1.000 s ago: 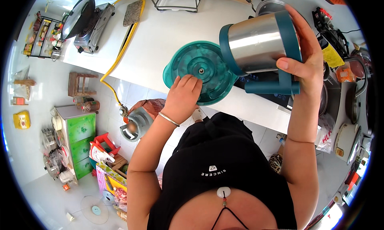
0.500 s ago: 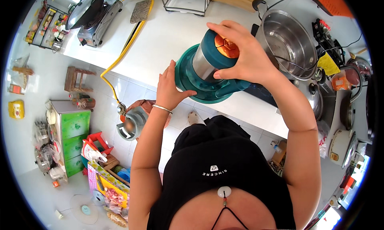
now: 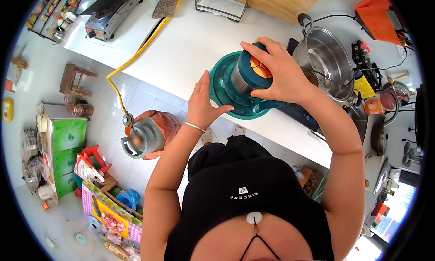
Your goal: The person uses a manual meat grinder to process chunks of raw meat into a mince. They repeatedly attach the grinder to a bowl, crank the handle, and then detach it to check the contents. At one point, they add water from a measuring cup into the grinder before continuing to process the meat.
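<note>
A food chopper stands on the white counter (image 3: 167, 52) in front of me. It has a see-through teal bowl (image 3: 221, 82) with a handle jutting right, and a dark teal and steel motor head (image 3: 246, 75) with an orange top. From above, my right hand (image 3: 282, 73) wraps round the motor head, fingers on its far side and thumb on its near side. My left hand (image 3: 205, 101) holds the bowl's left rim, thumb along the near edge and fingers stretched up the side. The bowl's contents cannot be made out.
Right of the chopper are a steel pot (image 3: 324, 57) and a black cooktop (image 3: 299, 116). A gas stove (image 3: 106, 23) stands far left; its yellow hose (image 3: 136, 54) runs to a gas cylinder (image 3: 144, 138) on the floor. A wire rack (image 3: 222, 7) is at the back.
My right hand and the motor head have come down a little, and the head looks lower in the bowl. My left hand stays at the rim. The whole view has shifted slightly.
</note>
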Available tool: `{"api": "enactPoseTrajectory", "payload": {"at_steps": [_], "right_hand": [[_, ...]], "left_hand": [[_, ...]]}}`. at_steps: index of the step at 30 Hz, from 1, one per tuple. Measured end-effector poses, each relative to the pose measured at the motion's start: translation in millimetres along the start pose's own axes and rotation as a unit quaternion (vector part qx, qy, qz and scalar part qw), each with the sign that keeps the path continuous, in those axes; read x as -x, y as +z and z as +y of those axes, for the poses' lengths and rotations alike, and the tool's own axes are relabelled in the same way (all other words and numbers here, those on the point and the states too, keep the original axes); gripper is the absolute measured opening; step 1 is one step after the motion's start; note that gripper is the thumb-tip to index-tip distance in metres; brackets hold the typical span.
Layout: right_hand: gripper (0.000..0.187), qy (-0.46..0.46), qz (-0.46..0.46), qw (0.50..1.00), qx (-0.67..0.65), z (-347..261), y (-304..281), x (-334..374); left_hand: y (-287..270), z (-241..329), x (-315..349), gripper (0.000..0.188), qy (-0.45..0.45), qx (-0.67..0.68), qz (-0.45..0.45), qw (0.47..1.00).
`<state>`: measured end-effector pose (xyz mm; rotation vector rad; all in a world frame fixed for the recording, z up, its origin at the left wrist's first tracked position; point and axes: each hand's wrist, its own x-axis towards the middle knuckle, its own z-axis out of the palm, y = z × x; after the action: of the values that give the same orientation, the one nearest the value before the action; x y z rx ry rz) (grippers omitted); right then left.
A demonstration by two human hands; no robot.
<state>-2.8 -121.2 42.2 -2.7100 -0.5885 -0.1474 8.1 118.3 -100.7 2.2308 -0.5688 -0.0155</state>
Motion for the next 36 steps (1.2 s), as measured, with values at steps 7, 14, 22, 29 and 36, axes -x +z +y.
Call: {"api": "enactPoseTrajectory", "payload": {"at_steps": [7, 14, 22, 29, 36], "right_hand": [[0.099, 0.064, -0.02, 0.997, 0.042, -14, 0, -1], [0.098, -0.049, -0.077, 0.994, 0.054, 7, -12, -10], [0.096, 0.077, -0.02, 0.994, 0.078, -23, 5, -3], [0.097, 0.09, -0.043, 0.989, 0.108, -25, 2, -4], [0.104, 0.049, -0.007, 0.996, 0.071, -15, 7, -2]], "left_hand": [[2, -5, -10, 0.133, -0.008, 0.023, -0.012, 1.0], [11, -21, -8, 0.135, -0.002, 0.106, -0.044, 0.993], [18, -24, -1, 0.136, -0.005, 0.142, -0.021, 0.99], [18, -24, -3, 0.137, -0.011, 0.139, -0.035, 0.99], [3, 11, -9, 0.139, -0.097, -0.114, -0.087, 0.985]]}}
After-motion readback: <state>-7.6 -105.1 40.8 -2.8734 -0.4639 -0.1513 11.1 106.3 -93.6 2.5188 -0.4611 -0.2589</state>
